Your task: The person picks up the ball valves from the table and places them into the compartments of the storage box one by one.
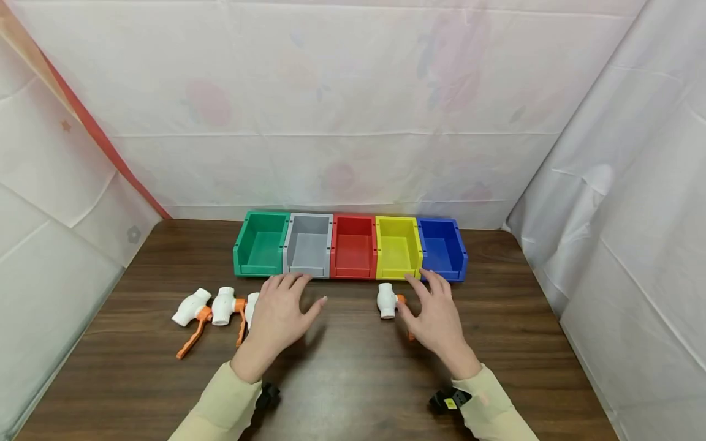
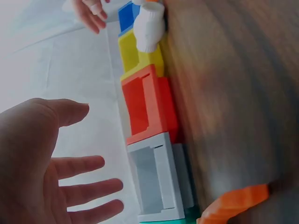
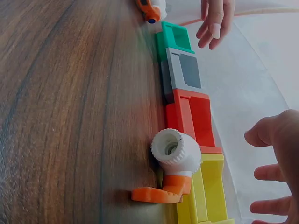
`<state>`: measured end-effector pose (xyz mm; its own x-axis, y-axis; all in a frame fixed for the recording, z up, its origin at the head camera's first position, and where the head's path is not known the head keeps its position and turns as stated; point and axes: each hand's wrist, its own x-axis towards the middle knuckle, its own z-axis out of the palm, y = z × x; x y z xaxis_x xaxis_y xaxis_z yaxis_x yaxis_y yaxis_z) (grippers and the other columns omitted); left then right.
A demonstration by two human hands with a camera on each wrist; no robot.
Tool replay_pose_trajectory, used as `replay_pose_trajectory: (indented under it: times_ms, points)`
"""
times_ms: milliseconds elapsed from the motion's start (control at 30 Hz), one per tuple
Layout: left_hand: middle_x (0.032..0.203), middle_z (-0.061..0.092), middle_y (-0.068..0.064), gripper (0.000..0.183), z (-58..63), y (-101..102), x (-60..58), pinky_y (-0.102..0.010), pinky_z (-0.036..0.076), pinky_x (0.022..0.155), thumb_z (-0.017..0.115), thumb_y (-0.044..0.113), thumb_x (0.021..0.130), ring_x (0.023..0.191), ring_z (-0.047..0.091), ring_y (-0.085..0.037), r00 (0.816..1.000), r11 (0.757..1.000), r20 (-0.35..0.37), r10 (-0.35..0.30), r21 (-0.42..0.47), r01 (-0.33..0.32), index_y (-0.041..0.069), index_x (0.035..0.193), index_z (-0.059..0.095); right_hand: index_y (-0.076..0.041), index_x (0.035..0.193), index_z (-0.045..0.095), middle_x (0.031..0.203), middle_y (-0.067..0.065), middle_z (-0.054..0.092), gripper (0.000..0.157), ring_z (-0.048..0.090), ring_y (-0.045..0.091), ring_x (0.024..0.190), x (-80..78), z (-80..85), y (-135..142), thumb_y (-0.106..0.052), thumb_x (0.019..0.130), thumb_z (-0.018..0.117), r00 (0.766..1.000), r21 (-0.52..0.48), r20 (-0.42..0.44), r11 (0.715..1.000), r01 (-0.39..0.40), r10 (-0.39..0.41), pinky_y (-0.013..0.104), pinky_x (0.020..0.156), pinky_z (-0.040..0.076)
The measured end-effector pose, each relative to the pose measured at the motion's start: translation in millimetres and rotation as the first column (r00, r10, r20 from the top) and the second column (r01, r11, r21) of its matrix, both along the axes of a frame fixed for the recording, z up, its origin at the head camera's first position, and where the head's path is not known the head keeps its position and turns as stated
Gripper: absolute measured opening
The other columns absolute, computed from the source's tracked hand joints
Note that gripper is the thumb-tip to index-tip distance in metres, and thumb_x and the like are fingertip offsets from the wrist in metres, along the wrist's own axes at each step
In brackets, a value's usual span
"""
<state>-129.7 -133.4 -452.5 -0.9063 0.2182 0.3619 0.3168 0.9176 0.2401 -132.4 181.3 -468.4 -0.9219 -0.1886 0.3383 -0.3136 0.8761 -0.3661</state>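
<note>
My left hand (image 1: pixel 280 313) hovers with spread fingers above the table, in front of the grey bin (image 1: pixel 309 245). Beneath and left of it lie white ball valves with orange lever handles: one at the far left (image 1: pixel 192 308), a middle one (image 1: pixel 223 307), and a third (image 1: pixel 251 309) partly hidden by the hand. My right hand (image 1: pixel 438 320), fingers spread and holding nothing, is just right of a lone ball valve (image 1: pixel 387 301) before the yellow bin. In the right wrist view that valve (image 3: pixel 180 154) shows its open threaded end; whether the hand touches it I cannot tell.
A row of joined bins runs along the back: green (image 1: pixel 263 245), grey, red (image 1: pixel 354 246), yellow (image 1: pixel 398 246) and blue (image 1: pixel 442 248). Pale curtains (image 1: pixel 342 122) enclose the wooden table (image 1: pixel 342 380) at the back and sides.
</note>
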Motion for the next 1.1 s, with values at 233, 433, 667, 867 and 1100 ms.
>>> replay_pose_trajectory:
  times_ms: [233,433,667,867,1100]
  points:
    - [0.119,0.067,-0.016,0.051,11.4,-10,-3.6,-0.053,0.044,0.098,0.069,0.045,0.09,0.11,0.06,-0.037,0.999,0.999,0.032,0.008,0.049,-0.009,0.005,0.121,0.069,-0.01,0.13,0.065,0.138,0.017,0.052,0.047,0.043,0.036,0.128,0.8,-1.4,5,-0.033,0.089,0.073,1.0,-0.081,0.005,0.997,0.016,-0.016,0.055,0.099,0.043]
    - [0.116,0.069,-0.016,0.046,24.7,-28,-10.5,-0.054,0.049,0.088,0.069,0.04,0.092,0.104,0.063,-0.038,0.998,0.996,0.038,0.039,0.084,-0.042,0.004,0.12,0.069,-0.007,0.127,0.066,0.133,0.015,0.057,0.044,0.048,0.035,0.123,0.5,0.4,12,-0.031,0.091,0.071,0.999,-0.124,0.002,0.991,0.043,-0.043,0.054,0.099,0.042]
    - [0.112,0.071,-0.013,0.043,34.8,-53,-19.0,-0.05,0.053,0.065,0.067,0.039,0.093,0.087,0.066,-0.033,0.995,0.99,0.041,0.086,0.111,-0.09,0.006,0.122,0.069,-0.008,0.128,0.065,0.133,0.015,0.057,0.045,0.048,0.035,0.122,-0.5,0.7,21,-0.031,0.091,0.071,0.996,-0.14,0.038,0.987,0.083,-0.078,0.056,0.099,0.041]
    - [0.114,0.07,-0.014,0.044,38.3,-72,-29.2,-0.046,0.051,0.055,0.064,0.039,0.095,0.083,0.065,-0.032,0.988,0.985,0.083,0.13,0.106,-0.138,0.006,0.124,0.067,-0.008,0.131,0.064,0.134,0.015,0.056,0.046,0.048,0.036,0.123,-2.2,0.5,27,-0.03,0.092,0.072,0.994,-0.152,0.051,0.983,0.102,-0.096,0.057,0.099,0.041]
    - [0.114,0.069,-0.017,0.044,42.8,-92,-41.5,-0.045,0.051,0.053,0.062,0.037,0.097,0.08,0.065,-0.032,0.98,0.977,0.09,0.175,0.105,-0.184,0.003,0.125,0.065,-0.008,0.131,0.064,0.133,0.016,0.057,0.044,0.05,0.036,0.12,-3.5,1.2,33,-0.027,0.092,0.071,0.996,-0.184,0.01,0.978,0.094,-0.093,0.055,0.096,0.042]
